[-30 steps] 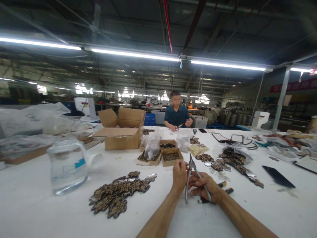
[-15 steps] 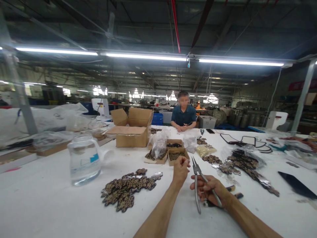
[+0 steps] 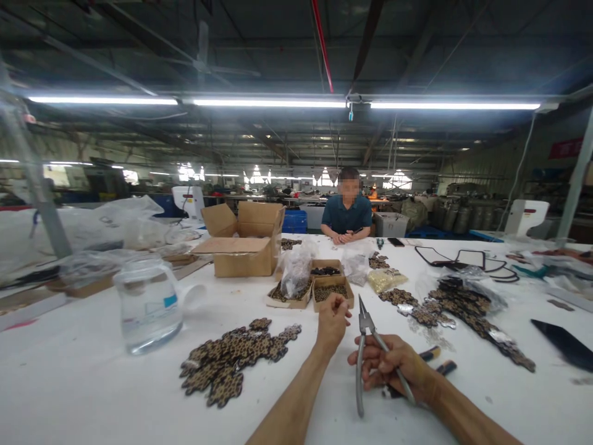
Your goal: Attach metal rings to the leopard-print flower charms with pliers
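Note:
My left hand (image 3: 332, 322) is raised just in front of a small cardboard box (image 3: 349, 301) of tiny brass-coloured pieces (image 3: 330, 292). Its fingers are curled and pinched together; anything between the fingertips is too small to make out. A pair of long-nosed metal pliers (image 3: 365, 322) is in my right hand (image 3: 391, 364), jaws pointing up and away, handles spread wide across the fingers. The narrow jaws are near my left fingertips but apart from them. Left of my forearm lies a pile of leopard-print patches (image 3: 236, 358) with scalloped edges.
Dark-handled tools (image 3: 442, 369) lie beyond my right wrist. A clear water jug (image 3: 147, 309) stands left, an open carton (image 3: 245, 256) behind. More leopard-print patches (image 3: 482, 315), a yellowish bag (image 3: 386, 280) and a dark flat sheet (image 3: 563, 343) lie right. Across the table sits a person (image 3: 347, 213).
The view has shifted slightly, so the jug and near patches sit lower and further left. The pliers have tilted a little, with their handles appearing wider apart. My left hand stays pinched.

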Action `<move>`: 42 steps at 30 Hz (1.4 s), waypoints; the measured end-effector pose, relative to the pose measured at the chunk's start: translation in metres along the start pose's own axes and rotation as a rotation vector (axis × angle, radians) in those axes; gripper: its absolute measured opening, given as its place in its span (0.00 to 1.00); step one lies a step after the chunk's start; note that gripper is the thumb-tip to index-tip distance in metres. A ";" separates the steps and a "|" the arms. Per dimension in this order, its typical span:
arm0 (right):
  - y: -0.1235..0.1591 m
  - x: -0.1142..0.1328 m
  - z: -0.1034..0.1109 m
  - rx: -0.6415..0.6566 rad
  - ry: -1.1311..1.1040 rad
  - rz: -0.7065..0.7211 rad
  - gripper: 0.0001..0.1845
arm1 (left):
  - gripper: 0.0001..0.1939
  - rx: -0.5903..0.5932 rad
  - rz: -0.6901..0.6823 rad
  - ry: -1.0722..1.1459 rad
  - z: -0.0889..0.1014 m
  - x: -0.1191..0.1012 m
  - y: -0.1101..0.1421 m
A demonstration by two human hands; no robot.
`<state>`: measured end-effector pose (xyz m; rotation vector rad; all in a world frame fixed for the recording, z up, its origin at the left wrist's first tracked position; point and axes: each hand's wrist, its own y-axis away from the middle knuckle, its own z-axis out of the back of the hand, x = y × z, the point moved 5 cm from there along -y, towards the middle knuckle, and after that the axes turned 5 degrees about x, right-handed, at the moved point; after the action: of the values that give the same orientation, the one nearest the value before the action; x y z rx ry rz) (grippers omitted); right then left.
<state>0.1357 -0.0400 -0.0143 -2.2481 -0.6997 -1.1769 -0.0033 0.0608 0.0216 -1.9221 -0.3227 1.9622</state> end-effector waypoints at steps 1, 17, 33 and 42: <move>0.001 0.001 -0.001 0.000 -0.002 -0.005 0.35 | 0.09 0.000 0.005 -0.001 -0.001 0.000 0.000; -0.003 -0.001 0.003 0.045 -0.032 -0.027 0.38 | 0.07 0.147 -0.075 0.032 -0.021 -0.009 -0.015; 0.003 0.009 0.009 -0.004 -0.061 0.025 0.33 | 0.02 -0.012 0.023 -0.289 -0.001 0.020 -0.021; 0.014 0.026 0.035 -0.104 -0.132 0.081 0.32 | 0.06 0.086 -0.009 -0.645 0.017 0.038 -0.016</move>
<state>0.1784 -0.0222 -0.0124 -2.4347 -0.6038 -1.0560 -0.0185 0.0929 -0.0057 -1.1852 -0.4010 2.4983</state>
